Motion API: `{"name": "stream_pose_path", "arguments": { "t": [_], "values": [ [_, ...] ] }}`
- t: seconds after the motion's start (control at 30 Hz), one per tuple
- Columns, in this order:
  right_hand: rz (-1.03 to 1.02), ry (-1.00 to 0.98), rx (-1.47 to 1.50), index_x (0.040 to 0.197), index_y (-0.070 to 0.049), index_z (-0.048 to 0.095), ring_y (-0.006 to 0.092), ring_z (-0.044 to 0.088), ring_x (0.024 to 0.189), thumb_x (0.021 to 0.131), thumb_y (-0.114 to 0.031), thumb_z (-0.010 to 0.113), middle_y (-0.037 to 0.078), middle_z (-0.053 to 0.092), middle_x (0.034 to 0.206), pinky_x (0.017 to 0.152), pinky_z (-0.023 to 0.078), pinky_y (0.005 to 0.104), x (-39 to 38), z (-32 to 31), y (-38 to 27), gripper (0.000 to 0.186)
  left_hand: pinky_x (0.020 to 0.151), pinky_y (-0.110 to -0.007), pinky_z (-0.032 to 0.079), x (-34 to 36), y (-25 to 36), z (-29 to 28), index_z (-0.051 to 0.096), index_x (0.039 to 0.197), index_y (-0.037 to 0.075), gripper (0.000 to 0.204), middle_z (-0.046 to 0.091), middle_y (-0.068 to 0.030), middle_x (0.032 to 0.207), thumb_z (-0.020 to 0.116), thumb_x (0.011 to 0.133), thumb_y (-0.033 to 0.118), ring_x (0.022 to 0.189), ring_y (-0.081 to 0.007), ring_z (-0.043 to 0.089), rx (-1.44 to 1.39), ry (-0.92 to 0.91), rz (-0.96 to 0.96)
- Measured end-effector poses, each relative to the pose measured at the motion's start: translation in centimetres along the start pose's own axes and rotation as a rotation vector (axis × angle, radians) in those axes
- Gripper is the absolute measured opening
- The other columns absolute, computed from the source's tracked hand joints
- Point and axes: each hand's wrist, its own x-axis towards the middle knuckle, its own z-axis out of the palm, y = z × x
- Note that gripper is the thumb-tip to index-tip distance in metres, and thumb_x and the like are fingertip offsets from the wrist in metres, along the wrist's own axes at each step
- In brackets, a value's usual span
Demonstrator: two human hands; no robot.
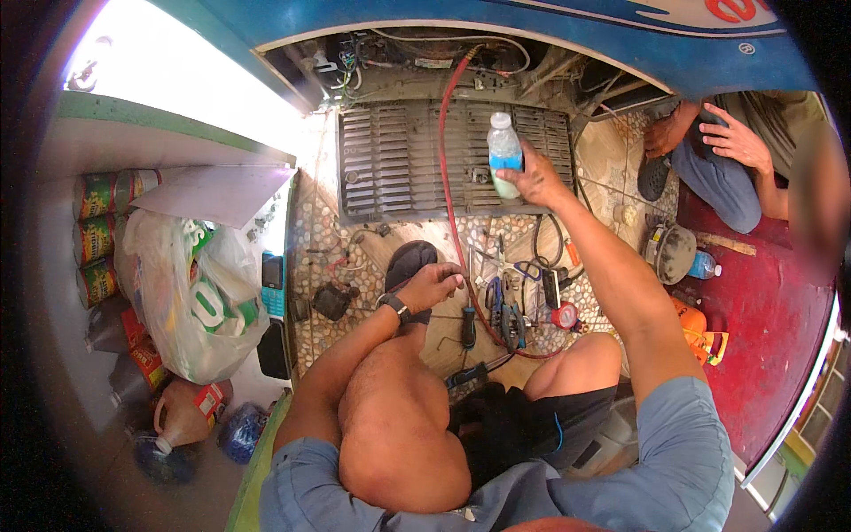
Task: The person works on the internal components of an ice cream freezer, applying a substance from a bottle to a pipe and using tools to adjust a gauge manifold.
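My right hand [536, 177] is wrapped round a clear plastic bottle [503, 140] with a white cap, a blue label and pale liquid at its bottom. I hold it upright, above a dusty slatted panel [399, 160]. My left hand [432, 288], with a watch on its wrist, is over my left knee and dark shoe. Its fingers are curled and pinched together; whatever they hold, if anything, is too small to make out. Close to those fingertips runs a red hose [450, 182]. Pliers [507, 315], a screwdriver [468, 326] and other hand tools lie between my legs.
A co-worker's hand [737, 140] shows at the right, by a round metal pot [671, 253] and a red surface [762, 355]. A shelf at left bears a plastic bag [191, 310], cans [96, 239] and bottles. Ahead stands an opened blue vehicle body [567, 31] with exposed wiring.
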Motion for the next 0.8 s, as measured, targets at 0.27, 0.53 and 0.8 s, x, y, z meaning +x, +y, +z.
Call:
{"name": "stream_pose_path", "arguments": {
  "t": [0.27,0.53,0.8],
  "values": [
    [0.112,0.086,0.159,0.137,-0.006,0.044,0.0343,0.064,0.113,0.084,-0.033,0.077,0.02,0.067,0.12,0.102,0.047,0.044,-2.1,1.3,-0.5,0.068,0.062,-0.024,0.047,0.2,-0.3,-0.3,0.066,0.114,0.003,0.026,0.064,0.0015,0.087,0.057,0.101,0.023,0.07,-0.0065,0.055,0.059,-0.026,0.042],
    [0.023,0.191,0.11,0.139,-0.007,0.042,0.0424,0.063,0.111,0.082,-0.031,0.079,0.025,0.065,0.119,0.096,0.049,0.0457,1.3,0.2,1.5,0.073,0.059,-0.023,0.045,0.2,1.0,0.4,0.066,0.112,0.003,0.025,0.06,0.0033,0.081,0.057,0.102,0.024,0.067,-0.0053,0.052,0.023,-0.005,0.013],
    [0.157,0.133,0.021,0.134,-0.007,0.046,0.0424,0.062,0.113,0.083,-0.027,0.079,0.023,0.065,0.12,0.093,0.048,0.0474,3.5,-1.5,-0.1,0.064,0.059,-0.024,0.045,0.1,0.0,-0.1,0.065,0.114,0.001,0.026,0.06,0.0013,0.081,0.056,0.102,0.023,0.067,-0.0065,0.052,-0.009,-0.022,-0.004]
  ]
}}
